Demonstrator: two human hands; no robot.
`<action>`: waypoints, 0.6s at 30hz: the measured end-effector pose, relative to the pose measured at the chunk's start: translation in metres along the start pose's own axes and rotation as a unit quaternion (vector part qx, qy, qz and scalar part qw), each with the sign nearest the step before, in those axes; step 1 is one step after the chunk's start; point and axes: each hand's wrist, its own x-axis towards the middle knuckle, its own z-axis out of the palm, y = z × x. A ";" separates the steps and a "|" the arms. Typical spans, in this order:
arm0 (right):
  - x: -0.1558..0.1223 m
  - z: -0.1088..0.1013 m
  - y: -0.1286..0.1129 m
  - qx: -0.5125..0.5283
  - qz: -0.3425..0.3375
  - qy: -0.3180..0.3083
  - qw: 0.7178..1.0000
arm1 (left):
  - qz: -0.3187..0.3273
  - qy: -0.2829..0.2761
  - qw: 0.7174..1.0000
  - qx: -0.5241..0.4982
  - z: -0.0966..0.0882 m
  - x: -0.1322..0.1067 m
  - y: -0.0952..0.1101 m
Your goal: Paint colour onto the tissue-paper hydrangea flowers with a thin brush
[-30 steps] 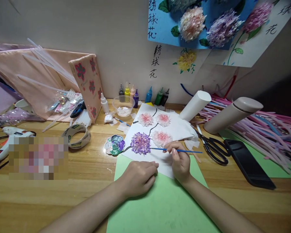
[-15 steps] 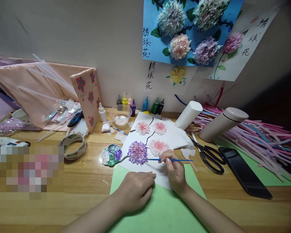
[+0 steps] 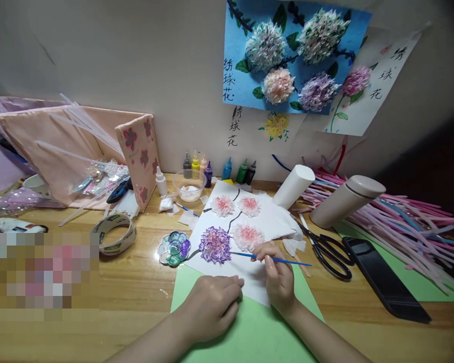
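A thin blue paintbrush (image 3: pixel 287 260) is pinched in my right hand (image 3: pixel 276 275), its tip at the right edge of a purple-tipped paper flower (image 3: pixel 215 245). That flower sits on a white sheet (image 3: pixel 245 280) with several pink-centred white flowers (image 3: pixel 248 236) and black painted stems. Lying on the sheet's lower edge, my left hand (image 3: pixel 212 305) has its fingers loosely bent and holds nothing visible. Left of the sheet is a flower-shaped palette (image 3: pixel 174 248) with green and purple paint. Green paper (image 3: pixel 249 338) lies under the sheet and hands.
Black scissors (image 3: pixel 331 254), a phone (image 3: pixel 386 280) and a tumbler (image 3: pixel 348 201) are at right, near pink strips (image 3: pixel 401 222). A white cylinder (image 3: pixel 294 186) stands behind the sheet. Left are a tape roll (image 3: pixel 115 234) and a fabric box (image 3: pixel 138 161). Paint bottles (image 3: pixel 227 169) and a clear bowl (image 3: pixel 189 184) line the wall.
The brush has tilted, its handle end now lower and farther right. My right hand has shifted slightly right. The whole view has moved a little; my left hand stays on the sheet.
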 end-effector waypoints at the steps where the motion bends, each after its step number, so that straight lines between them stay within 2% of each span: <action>1: 0.000 0.000 0.000 -0.004 -0.004 -0.013 1.000 | -0.001 -0.002 1.000 0.001 0.000 0.000 0.000; 3: 0.001 0.000 -0.002 -0.017 -0.010 -0.021 1.000 | 0.000 -0.004 1.000 0.003 0.000 0.000 0.000; 6: 0.000 -0.001 -0.006 -0.020 -0.026 0.021 0.999 | 0.004 0.001 1.000 0.008 0.001 0.000 0.000; 8: 0.001 0.001 -0.011 -0.015 -0.040 0.023 0.999 | 0.007 0.003 1.000 0.015 0.001 0.001 0.001; 11: 0.009 0.010 -0.022 -0.024 -0.056 -0.049 0.997 | 0.003 -0.007 0.999 0.036 0.001 0.003 0.002; 14: 0.022 0.028 -0.034 -0.036 -0.068 -0.136 0.988 | 0.004 -0.012 0.998 0.059 0.001 0.005 0.002; 18: 0.040 0.052 -0.043 -0.036 -0.086 -0.210 0.973 | 0.004 0.000 0.997 0.082 0.005 0.004 0.000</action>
